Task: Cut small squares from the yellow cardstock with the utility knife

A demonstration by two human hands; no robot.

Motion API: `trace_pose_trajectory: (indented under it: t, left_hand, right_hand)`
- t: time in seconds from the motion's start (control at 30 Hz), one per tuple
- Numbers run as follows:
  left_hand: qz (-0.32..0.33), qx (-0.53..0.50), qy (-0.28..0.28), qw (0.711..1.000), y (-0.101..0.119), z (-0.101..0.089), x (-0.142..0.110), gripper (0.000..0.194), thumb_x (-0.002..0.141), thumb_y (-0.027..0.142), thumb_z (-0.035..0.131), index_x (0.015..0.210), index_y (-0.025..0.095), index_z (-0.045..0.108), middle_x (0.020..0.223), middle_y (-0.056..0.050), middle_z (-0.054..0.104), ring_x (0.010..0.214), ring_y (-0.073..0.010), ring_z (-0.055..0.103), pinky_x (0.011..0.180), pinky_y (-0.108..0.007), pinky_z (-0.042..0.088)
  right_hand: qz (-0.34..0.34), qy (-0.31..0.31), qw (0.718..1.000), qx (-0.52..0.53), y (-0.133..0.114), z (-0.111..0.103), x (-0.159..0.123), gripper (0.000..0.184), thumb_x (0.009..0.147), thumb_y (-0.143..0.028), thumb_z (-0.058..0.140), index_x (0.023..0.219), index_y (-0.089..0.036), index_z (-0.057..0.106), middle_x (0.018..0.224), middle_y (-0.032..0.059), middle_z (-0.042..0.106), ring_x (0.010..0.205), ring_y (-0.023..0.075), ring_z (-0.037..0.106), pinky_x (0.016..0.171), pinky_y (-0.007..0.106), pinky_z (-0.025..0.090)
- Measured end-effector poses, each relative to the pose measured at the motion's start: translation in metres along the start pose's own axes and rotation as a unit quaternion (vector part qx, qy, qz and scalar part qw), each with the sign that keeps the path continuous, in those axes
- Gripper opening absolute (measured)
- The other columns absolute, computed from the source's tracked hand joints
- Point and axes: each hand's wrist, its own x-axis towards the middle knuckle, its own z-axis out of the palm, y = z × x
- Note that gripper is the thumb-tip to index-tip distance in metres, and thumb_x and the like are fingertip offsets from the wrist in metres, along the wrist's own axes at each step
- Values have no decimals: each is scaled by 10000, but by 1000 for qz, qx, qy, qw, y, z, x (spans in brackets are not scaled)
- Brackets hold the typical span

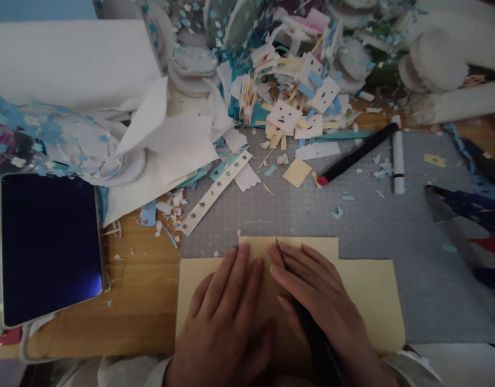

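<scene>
A sheet of pale yellow paper (368,295) lies on the grey cutting mat (372,220), its top edge stepped up in the middle. My left hand (223,306) rests flat on it, fingers stretched forward and slightly apart. In my right hand (328,290) is a slim black craft knife (311,328), its thin pointed tip near the paper's raised top edge. The fingers of that hand also touch the paper. Beyond the sheet lie a small yellow square (296,172) and a cream strip with flower-shaped holes (215,194).
A dark-screened tablet (49,247) stands at the left. Two markers, one black (358,154) and one white (398,156), lie on the mat. Paper figures with drawn faces (285,116) pile up at the back. A dark blue tool (468,207) is at the right. Paper scraps are scattered about.
</scene>
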Motion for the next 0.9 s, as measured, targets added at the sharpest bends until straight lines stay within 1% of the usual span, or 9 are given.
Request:
trace_pose_trajectory:
  t: [0.27, 0.4, 0.47, 0.6, 0.7, 0.73, 0.8, 0.83, 0.9]
  left_hand:
    - [15, -13, -12, 1000, -2, -3, 0, 496, 911, 345, 446, 1328, 83, 503, 1451, -148, 432, 1335, -273, 375, 991, -368, 312]
    - [55, -26, -9, 998, -7, -11, -4, 414, 898, 222, 488, 1268, 47, 548, 1374, -147, 523, 1306, -248, 420, 1024, -344, 319]
    - [60, -28, -1, 998, -9, -12, -6, 399, 898, 198, 483, 1260, 47, 555, 1354, -139, 546, 1288, -239, 443, 1029, -342, 322]
    - [58, -22, 19, 998, -9, -5, -10, 393, 898, 196, 478, 1247, 38, 566, 1341, -149, 556, 1276, -259, 456, 1040, -369, 316]
    - [57, -15, 29, 998, -7, -1, -12, 397, 904, 208, 467, 1247, 36, 567, 1342, -157, 552, 1274, -277, 455, 1046, -391, 307]
    - [59, -14, 28, 998, -7, 0, -12, 397, 905, 209, 465, 1246, 35, 569, 1343, -159, 551, 1274, -284, 453, 1044, -397, 307]
    - [63, -13, 27, 998, -7, 0, -12, 393, 902, 209, 468, 1236, 33, 577, 1336, -164, 554, 1269, -296, 453, 1039, -405, 309]
    - [64, -11, 28, 997, -7, 0, -12, 390, 900, 208, 469, 1228, 32, 583, 1327, -165, 561, 1262, -300, 457, 1035, -408, 311]
    - [66, -8, 27, 997, -7, -1, -12, 383, 896, 206, 470, 1213, 31, 594, 1302, -167, 577, 1250, -303, 464, 1033, -410, 314]
  right_hand:
    - [2, 2, 1000, 2, 2, 2, 0, 307, 908, -139, 454, 1188, -213, 553, 1212, 85, 663, 1197, 217, 572, 1016, 459, 439]
    - [9, 13, 1000, 1, 4, 3, 0, 276, 907, -127, 454, 1148, -204, 565, 1218, 82, 660, 1193, 202, 573, 1023, 430, 437]
    - [6, 18, 1000, 2, 4, 2, 2, 277, 901, -119, 460, 1144, -198, 566, 1223, 82, 658, 1185, 197, 578, 1027, 411, 435]
    - [-4, 34, 999, 22, 5, -1, 5, 358, 875, -130, 492, 1225, -192, 523, 1187, 85, 675, 1140, 214, 607, 986, 412, 468]
    - [-2, 31, 994, 102, 7, -3, 0, 455, 862, -251, 540, 1309, -205, 467, 1221, 96, 650, 1149, 270, 594, 969, 465, 475]
    - [16, 42, 988, 147, 8, -4, -4, 496, 858, -309, 552, 1332, -209, 446, 1238, 102, 634, 1146, 288, 590, 952, 478, 483]
    - [66, 111, 959, 251, 8, -5, -12, 542, 841, -390, 574, 1338, -237, 422, 1225, 96, 614, 1086, 296, 605, 881, 475, 514]
    - [91, 159, 937, 297, 8, -7, -15, 524, 828, -409, 587, 1307, -262, 433, 1177, 82, 619, 1023, 284, 620, 824, 457, 530]
    - [136, 219, 903, 344, 10, -16, -19, 394, 818, -380, 614, 1180, -303, 481, 1018, 44, 631, 858, 241, 634, 718, 407, 535]
